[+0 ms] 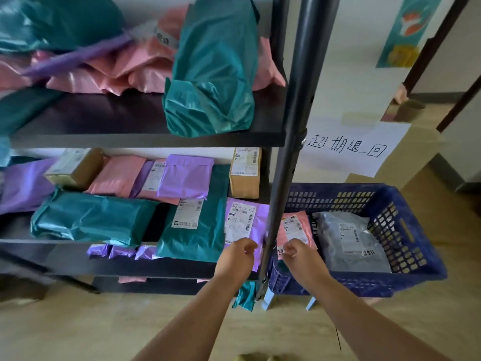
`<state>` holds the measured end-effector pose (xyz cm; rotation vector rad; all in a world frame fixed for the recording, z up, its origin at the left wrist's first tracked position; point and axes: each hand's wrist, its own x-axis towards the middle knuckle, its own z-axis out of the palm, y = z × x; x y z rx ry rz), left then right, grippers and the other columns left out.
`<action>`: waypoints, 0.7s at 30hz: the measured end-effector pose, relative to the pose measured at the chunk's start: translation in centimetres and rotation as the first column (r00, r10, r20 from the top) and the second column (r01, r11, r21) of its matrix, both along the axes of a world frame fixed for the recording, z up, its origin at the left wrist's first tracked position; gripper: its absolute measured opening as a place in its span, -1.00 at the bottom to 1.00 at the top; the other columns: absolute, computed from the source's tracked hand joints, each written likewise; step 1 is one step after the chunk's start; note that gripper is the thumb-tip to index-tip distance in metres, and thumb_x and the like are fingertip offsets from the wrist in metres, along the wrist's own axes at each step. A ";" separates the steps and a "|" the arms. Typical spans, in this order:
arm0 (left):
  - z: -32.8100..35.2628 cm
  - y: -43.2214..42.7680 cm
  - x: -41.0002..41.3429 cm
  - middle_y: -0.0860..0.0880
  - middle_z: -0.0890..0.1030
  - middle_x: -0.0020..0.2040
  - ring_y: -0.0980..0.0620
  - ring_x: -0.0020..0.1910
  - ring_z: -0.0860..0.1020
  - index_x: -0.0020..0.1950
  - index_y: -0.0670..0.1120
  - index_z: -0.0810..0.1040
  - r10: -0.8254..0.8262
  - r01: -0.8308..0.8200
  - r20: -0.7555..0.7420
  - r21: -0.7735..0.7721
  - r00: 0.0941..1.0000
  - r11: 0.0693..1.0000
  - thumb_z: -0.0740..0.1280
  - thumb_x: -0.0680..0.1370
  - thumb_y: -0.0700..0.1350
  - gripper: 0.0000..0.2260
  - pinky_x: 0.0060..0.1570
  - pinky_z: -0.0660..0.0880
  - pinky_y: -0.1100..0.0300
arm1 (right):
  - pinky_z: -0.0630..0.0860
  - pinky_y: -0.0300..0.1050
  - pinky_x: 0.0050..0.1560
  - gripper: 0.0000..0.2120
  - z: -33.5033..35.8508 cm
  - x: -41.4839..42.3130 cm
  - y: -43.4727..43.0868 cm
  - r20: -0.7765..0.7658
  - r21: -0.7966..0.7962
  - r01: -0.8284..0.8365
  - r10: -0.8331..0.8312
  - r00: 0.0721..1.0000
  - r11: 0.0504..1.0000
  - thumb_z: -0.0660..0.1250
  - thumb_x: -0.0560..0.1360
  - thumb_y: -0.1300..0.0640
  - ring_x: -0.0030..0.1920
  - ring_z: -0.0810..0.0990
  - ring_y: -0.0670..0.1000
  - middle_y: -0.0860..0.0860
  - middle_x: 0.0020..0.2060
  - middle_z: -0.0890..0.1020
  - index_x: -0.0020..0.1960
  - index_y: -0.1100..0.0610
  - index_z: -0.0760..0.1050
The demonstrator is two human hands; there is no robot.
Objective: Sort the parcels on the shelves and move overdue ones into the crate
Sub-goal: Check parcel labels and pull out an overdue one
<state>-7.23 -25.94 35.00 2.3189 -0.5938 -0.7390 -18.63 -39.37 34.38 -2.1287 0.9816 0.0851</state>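
Note:
A purple parcel [256,225] with a white label lies at the right end of the middle shelf [182,268], its lower edge hanging over the front. My left hand [238,257] pinches that lower edge with curled fingers. Right of the shelf post [289,152] stands the blue crate [406,246]. Inside it lie a pink parcel [299,226] and a grey parcel [351,241]. My right hand [299,254] has its fingers curled on the pink parcel's near edge, above the crate's front left corner.
The middle shelf also holds teal parcels [88,217], pink and purple ones, and two cardboard boxes [246,173]. On the upper shelf [145,134], a tall teal parcel [213,74] leans on pink bags. A handwritten paper sign [348,149] hangs behind the crate. Wooden floor lies below.

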 end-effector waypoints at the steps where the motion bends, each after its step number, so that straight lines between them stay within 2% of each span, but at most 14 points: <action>1: 0.0 0.4 0.3 0.07 0.63 0.19 0.08 0.06 0.55 0.24 0.02 0.59 0.026 -0.026 0.008 -0.005 1.000 1.000 0.17 0.61 -0.21 -0.70 0.03 0.43 0.27 | 0.44 -0.21 -0.09 -0.78 0.0 0.3 0.3 0.009 0.015 -0.012 0.012 1.000 1.000 0.28 0.60 0.10 -0.03 0.57 -0.03 -0.01 0.08 0.64 0.22 0.11 0.50; 4: -0.1 1.7 0.7 0.07 0.61 0.20 0.11 0.02 0.52 0.26 0.00 0.57 0.103 -0.103 0.005 0.019 0.995 0.994 0.17 0.60 -0.24 -0.68 -0.03 0.43 0.27 | 0.42 -0.24 -0.19 -0.82 -0.2 1.0 1.2 0.040 0.065 -0.047 0.044 0.998 0.997 0.29 0.60 0.08 -0.06 0.57 -0.05 -0.04 0.03 0.62 0.18 0.08 0.49; 6: -0.4 2.3 0.6 0.05 0.60 0.23 0.07 0.07 0.54 0.28 0.00 0.56 0.121 -0.122 0.019 0.058 0.992 0.991 0.17 0.60 -0.25 -0.67 -0.01 0.44 0.25 | 0.41 -0.22 -0.20 -0.82 -0.2 1.2 1.5 0.049 0.121 -0.051 0.045 0.998 0.991 0.29 0.60 0.08 -0.05 0.57 -0.04 -0.06 -0.02 0.59 0.18 0.08 0.48; 10: -0.9 3.0 0.4 0.00 0.55 0.29 0.00 0.18 0.54 0.34 -0.02 0.52 0.097 -0.107 0.096 0.104 0.991 0.989 0.18 0.58 -0.26 -0.64 0.17 0.50 0.13 | 0.51 -0.07 -0.02 -0.77 -1.3 2.0 1.8 0.015 0.257 -0.009 0.005 1.000 0.966 0.32 0.58 0.04 0.00 0.61 0.01 -0.01 0.04 0.62 0.20 0.08 0.46; 11: -1.1 3.2 0.4 0.00 0.53 0.30 0.00 0.21 0.52 0.35 -0.03 0.51 0.086 -0.100 0.115 0.115 0.990 0.988 0.18 0.57 -0.28 -0.62 0.19 0.49 0.13 | 0.50 -0.07 -0.03 -0.76 -1.6 2.1 2.1 -0.008 0.291 0.012 -0.010 1.000 0.957 0.32 0.58 0.03 -0.01 0.63 0.04 0.00 0.03 0.62 0.20 0.09 0.46; 14: -1.5 3.6 0.9 0.01 0.49 0.34 0.01 0.31 0.43 0.37 -0.04 0.48 0.042 -0.064 0.162 0.132 0.986 0.989 0.17 0.55 -0.32 -0.58 0.26 0.44 0.11 | 0.40 -0.12 -0.25 -0.84 -2.6 2.9 2.8 -0.069 0.342 0.034 -0.011 0.998 0.939 0.33 0.56 0.03 -0.27 0.56 0.02 0.01 -0.20 0.56 0.04 0.12 0.50; 15: -1.6 3.7 1.1 0.02 0.47 0.37 0.00 0.35 0.38 0.38 -0.04 0.46 0.026 -0.051 0.171 0.143 0.985 0.988 0.16 0.55 -0.32 -0.57 0.31 0.41 0.09 | 0.42 -0.12 -0.23 -0.85 -2.9 3.2 3.0 -0.072 0.388 0.059 -0.034 0.997 0.920 0.33 0.56 0.03 -0.30 0.52 0.02 0.02 -0.24 0.53 -0.02 0.12 0.50; 17: -1.7 3.9 1.8 0.02 0.36 0.48 -0.01 0.46 0.26 0.46 -0.04 0.39 0.001 -0.032 0.177 0.170 0.984 0.985 0.15 0.56 -0.30 -0.53 0.41 0.30 0.07 | 0.53 -0.02 0.03 -0.88 -3.4 3.8 3.3 -0.087 0.542 0.166 -0.142 0.986 0.823 0.35 0.54 0.07 -0.18 0.59 0.09 0.14 -0.18 0.56 -0.05 0.12 0.51; 19: -2.0 4.3 2.6 0.03 0.22 0.56 -0.01 0.54 0.13 0.53 -0.03 0.30 -0.021 -0.014 0.171 0.204 0.985 0.979 0.15 0.59 -0.27 -0.51 0.50 0.18 0.06 | 0.51 0.05 0.24 -0.95 -3.4 4.7 3.7 -0.123 0.678 0.315 -0.320 0.939 0.664 0.36 0.55 0.17 0.02 0.63 0.21 0.35 -0.01 0.55 -0.08 0.13 0.51; 21: -2.4 4.9 3.5 0.04 0.13 0.59 0.01 0.57 0.04 0.56 -0.01 0.23 -0.064 0.027 0.151 0.232 0.986 0.972 0.15 0.61 -0.24 -0.50 0.53 0.10 0.04 | 0.54 0.04 0.24 -0.93 -3.1 5.7 4.0 -0.150 0.746 0.409 -0.465 0.872 0.525 0.35 0.55 0.23 0.07 0.60 0.14 0.29 0.08 0.54 0.01 0.20 0.52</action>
